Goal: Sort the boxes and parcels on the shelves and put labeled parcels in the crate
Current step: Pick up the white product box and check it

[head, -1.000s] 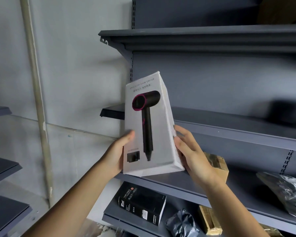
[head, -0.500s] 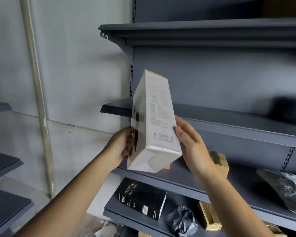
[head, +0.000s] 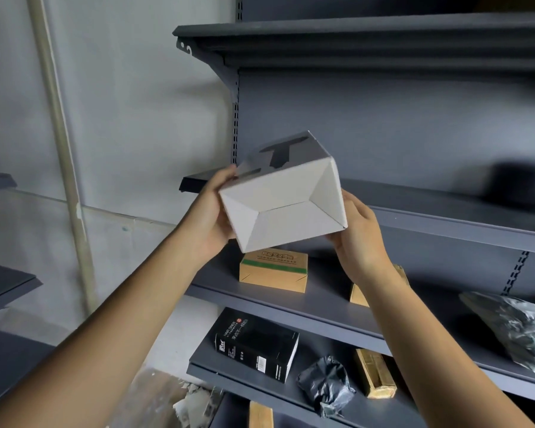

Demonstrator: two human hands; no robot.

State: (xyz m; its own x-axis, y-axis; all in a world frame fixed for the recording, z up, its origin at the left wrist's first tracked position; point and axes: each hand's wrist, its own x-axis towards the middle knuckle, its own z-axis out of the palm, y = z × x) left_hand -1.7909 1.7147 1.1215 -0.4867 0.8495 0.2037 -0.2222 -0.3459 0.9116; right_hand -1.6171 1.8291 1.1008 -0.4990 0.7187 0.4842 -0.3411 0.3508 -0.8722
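Grey metal shelving (head: 445, 225); white cardboard box (head: 284, 211)

Down at six o'clock, the black box (head: 257, 344) carries white lettering reading "HAIR DRIER" on its top face, with a line of Chinese characters alongside, a small red round mark, and a white barcode patch too small to read. Just above it, the kraft box (head: 274, 270) shows dark printed characters over a green band, too blurred to read. Over at four o'clock, the grey bag (head: 519, 332) shows a few printed characters at the frame edge, also unreadable.
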